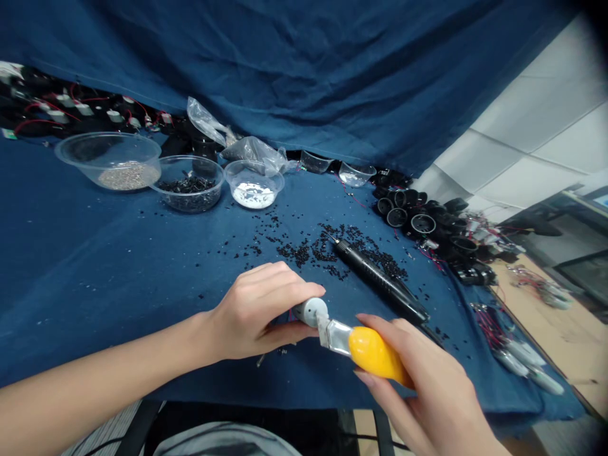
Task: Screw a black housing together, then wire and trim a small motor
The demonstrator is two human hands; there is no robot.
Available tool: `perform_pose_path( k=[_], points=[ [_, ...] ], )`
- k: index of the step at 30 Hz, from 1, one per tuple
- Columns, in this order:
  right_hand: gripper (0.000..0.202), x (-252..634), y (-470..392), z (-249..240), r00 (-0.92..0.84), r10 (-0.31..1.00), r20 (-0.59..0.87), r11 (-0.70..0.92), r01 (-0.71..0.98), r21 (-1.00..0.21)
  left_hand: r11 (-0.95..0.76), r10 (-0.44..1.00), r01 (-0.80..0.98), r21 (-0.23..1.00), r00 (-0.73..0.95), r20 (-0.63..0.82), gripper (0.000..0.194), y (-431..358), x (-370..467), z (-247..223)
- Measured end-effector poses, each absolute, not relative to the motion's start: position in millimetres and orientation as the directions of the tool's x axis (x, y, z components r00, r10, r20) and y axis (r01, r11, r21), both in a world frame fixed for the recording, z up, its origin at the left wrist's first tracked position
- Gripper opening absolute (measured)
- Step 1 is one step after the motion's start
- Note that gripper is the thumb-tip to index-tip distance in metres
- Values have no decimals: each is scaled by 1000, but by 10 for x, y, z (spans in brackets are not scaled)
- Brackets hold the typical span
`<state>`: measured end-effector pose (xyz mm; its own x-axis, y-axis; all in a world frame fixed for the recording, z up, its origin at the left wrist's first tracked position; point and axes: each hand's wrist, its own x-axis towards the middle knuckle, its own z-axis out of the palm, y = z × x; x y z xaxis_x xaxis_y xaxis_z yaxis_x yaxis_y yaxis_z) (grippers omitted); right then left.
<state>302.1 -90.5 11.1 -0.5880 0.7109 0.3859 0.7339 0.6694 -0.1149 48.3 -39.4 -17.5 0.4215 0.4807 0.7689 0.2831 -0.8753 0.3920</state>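
Between the thumb and fingers of my left hand (pixel 266 310) is a small cylindrical motor (pixel 314 310), its pale round end turned towards the right. My right hand (pixel 418 373) grips a utility knife (pixel 377 354) by its yellow handle. The knife's metal blade meets or nearly meets the lower edge of the motor's end; I cannot tell how firmly. Just beyond both hands lies a black electric screwdriver (pixel 380 278), its bit pointing up and left among scattered small black screws (pixel 304 250).
At the back left stand clear bowls of small metal parts (pixel 128 176), black pieces (pixel 187 190) and white bits (pixel 255 195). Black cylindrical housings (pixel 422 221) are heaped at the right. Wired motors (pixel 522 361) lie near the right table edge. A blue curtain (pixel 285 76) hangs behind.
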Motion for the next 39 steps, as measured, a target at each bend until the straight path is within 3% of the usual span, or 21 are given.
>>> perform_pose_path(
  k=[22,30,39],
  points=[
    [39,3041,-873,68,-562,733,384,659,727,-195,-878,476,180,443,408,779,26,-388,525,-202],
    [38,3095,-840,56,-554,727,405,658,731,-180,-824,532,53,564,414,739,27,-446,566,-218],
    [37,3049,-853,59,-587,711,387,684,705,-187,-779,586,62,624,425,690,24,-468,565,-203]
  ],
)
